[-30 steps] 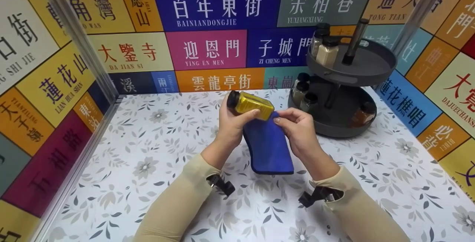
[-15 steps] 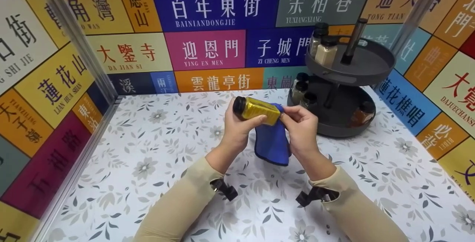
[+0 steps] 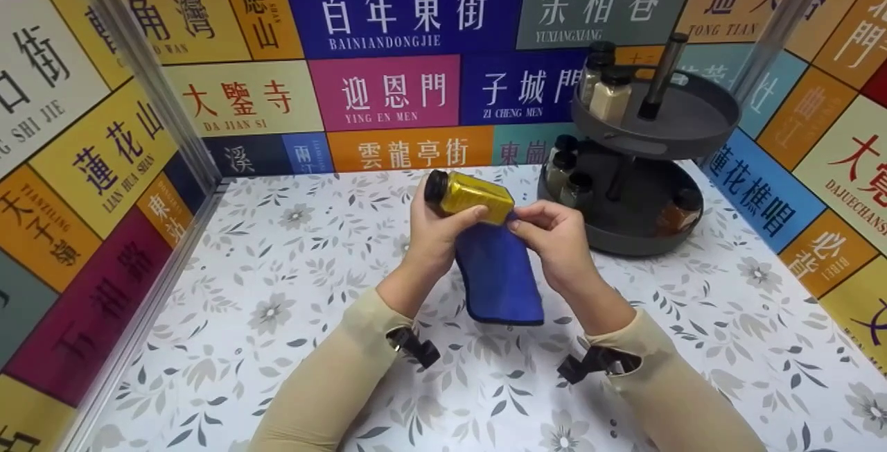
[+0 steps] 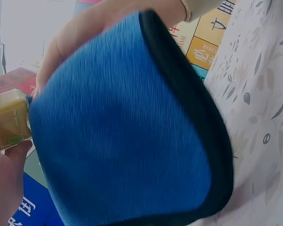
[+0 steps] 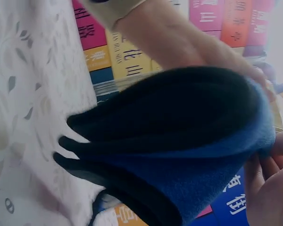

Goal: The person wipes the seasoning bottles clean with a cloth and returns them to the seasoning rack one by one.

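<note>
A small glass jar [image 3: 481, 197] of yellow contents with a black cap lies tilted in my left hand [image 3: 433, 233], cap toward the upper left and base toward my right hand. My left thumb rests along the jar's near side. With thumb and fingers, my right hand [image 3: 558, 237] pinches a blue cloth [image 3: 500, 279] with dark edging at the jar's base. The cloth hangs down between both hands. In the left wrist view the cloth [image 4: 122, 127] covers most of the scene, while the right wrist view shows its dark-edged folds [image 5: 179, 108].
A dark grey two-tier round rack [image 3: 624, 240] stands at the back right. Its upper tier holds black-capped jars, including a pale one [image 3: 611, 98]; several jars stand below, one reddish-brown [image 3: 678, 213]. A floral cover [image 3: 270, 313] lies on the table, with sign-patterned walls around.
Half a second ago both hands and the jar were slightly lower and further right, with the cloth bunched at the jar's base. They are now back up and left, and the cloth hangs longer.
</note>
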Motion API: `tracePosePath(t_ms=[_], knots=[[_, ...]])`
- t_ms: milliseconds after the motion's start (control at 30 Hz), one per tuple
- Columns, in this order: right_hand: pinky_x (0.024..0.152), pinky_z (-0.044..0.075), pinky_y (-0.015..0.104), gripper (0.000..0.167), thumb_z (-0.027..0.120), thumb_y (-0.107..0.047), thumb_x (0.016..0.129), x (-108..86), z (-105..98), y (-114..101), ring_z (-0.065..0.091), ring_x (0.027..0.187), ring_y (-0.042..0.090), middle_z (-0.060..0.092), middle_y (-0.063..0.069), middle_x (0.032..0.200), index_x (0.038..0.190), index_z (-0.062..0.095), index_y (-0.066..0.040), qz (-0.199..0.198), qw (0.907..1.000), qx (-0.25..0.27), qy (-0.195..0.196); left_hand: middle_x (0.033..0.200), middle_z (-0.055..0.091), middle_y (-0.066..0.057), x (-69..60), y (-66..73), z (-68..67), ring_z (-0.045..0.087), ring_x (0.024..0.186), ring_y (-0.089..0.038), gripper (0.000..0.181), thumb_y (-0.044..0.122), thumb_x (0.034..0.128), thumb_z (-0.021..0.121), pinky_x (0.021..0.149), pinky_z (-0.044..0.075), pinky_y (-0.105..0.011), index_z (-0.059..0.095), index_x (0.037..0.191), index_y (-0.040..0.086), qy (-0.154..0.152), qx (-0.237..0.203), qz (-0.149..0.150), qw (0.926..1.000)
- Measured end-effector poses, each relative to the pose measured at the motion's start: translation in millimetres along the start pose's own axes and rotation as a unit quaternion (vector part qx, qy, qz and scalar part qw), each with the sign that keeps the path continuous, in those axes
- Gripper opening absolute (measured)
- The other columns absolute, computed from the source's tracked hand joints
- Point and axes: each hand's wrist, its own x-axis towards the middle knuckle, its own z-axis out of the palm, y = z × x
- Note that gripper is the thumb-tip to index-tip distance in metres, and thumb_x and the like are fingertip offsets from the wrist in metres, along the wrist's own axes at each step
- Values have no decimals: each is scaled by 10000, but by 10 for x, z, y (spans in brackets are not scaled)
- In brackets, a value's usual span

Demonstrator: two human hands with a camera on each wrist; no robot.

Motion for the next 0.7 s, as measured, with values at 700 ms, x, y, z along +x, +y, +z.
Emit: tracePosePath(t_ms=[700], knots=[[725, 637, 239, 245, 710, 164, 897, 5, 22, -47, 748, 800, 129, 781, 14, 863, 931, 788, -66, -230, 9921, 428, 1153, 1148, 661, -75, -89, -54, 108, 677, 1067, -210, 586, -144, 758, 792, 933, 610, -315, 523, 1257, 3, -4, -125, -283, 9995]])
